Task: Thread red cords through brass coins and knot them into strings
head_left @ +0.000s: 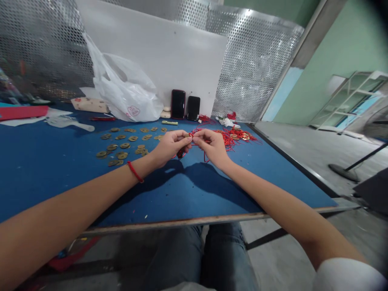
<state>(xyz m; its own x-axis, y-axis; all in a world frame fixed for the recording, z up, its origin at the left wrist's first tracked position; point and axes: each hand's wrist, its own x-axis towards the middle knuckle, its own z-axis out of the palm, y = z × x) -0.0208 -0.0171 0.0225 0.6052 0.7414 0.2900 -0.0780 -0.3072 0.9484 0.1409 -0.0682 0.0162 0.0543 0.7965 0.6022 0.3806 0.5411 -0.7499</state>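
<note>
Both hands meet fingertip to fingertip above the middle of the blue table (pixel 194 194). My left hand (pixel 174 146), with a red bracelet on its wrist, is closed in a pinch on a red cord (pixel 190 135). My right hand (pixel 212 144) pinches the same cord just to the right. Something dark red and shiny (pixel 181 153) hangs beneath the left fingers; its kind is not clear. Brass-coloured coins (pixel 122 155) lie in small groups left of the hands. Behind and right of my right hand spreads a tangle of red cords (pixel 230 137) with some coins in it.
At the back stand a white plastic bag (pixel 130 97) and two dark phone-like devices, one of them a black rectangle (pixel 193 108), against a white board (pixel 157 48). A yellow-green small tool (pixel 169 122) lies before them. The table's right edge borders open floor with a stand base (pixel 344 171).
</note>
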